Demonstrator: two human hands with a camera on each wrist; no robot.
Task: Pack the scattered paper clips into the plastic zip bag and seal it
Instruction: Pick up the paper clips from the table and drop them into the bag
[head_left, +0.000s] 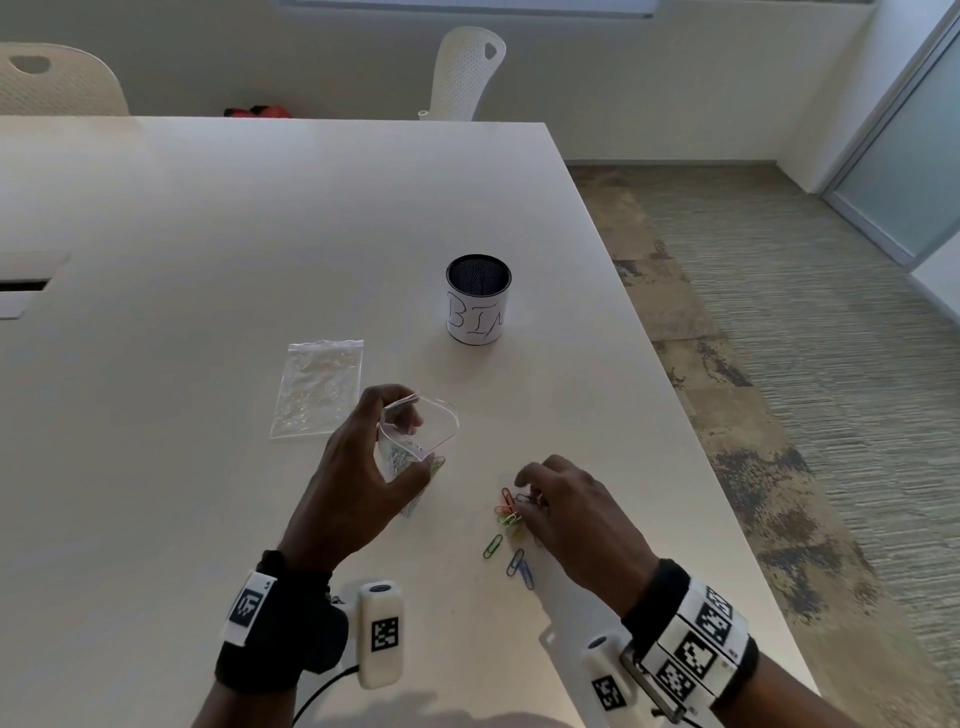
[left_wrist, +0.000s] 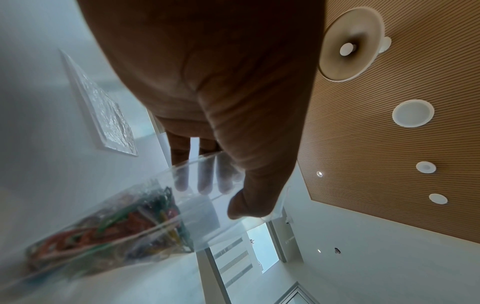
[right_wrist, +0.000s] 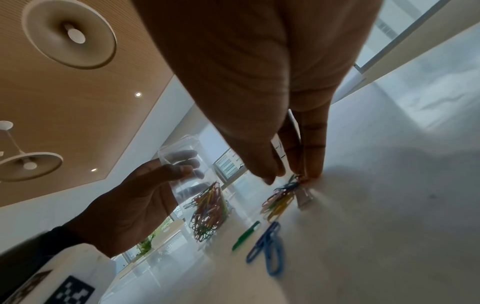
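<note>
My left hand (head_left: 363, 467) holds a clear zip bag (head_left: 415, 441) upright on the table with its mouth held wide, fingers inside the rim and thumb outside. The bag (left_wrist: 116, 226) holds several coloured paper clips (right_wrist: 207, 214). To its right my right hand (head_left: 550, 499) reaches down onto a small heap of coloured clips (head_left: 509, 512), its fingertips (right_wrist: 314, 172) pinching some at the heap's top. A green clip (head_left: 492, 545) and blue clips (head_left: 521, 566) lie loose nearer to me; the blue clips (right_wrist: 267, 246) show blurred in the right wrist view.
A second clear zip bag (head_left: 319, 387) lies flat on the white table (head_left: 208, 234), left of and behind the held one. A black mesh cup (head_left: 478, 299) with a paper label stands further back. The table's right edge runs close to my right hand. Chairs (head_left: 467, 73) stand behind.
</note>
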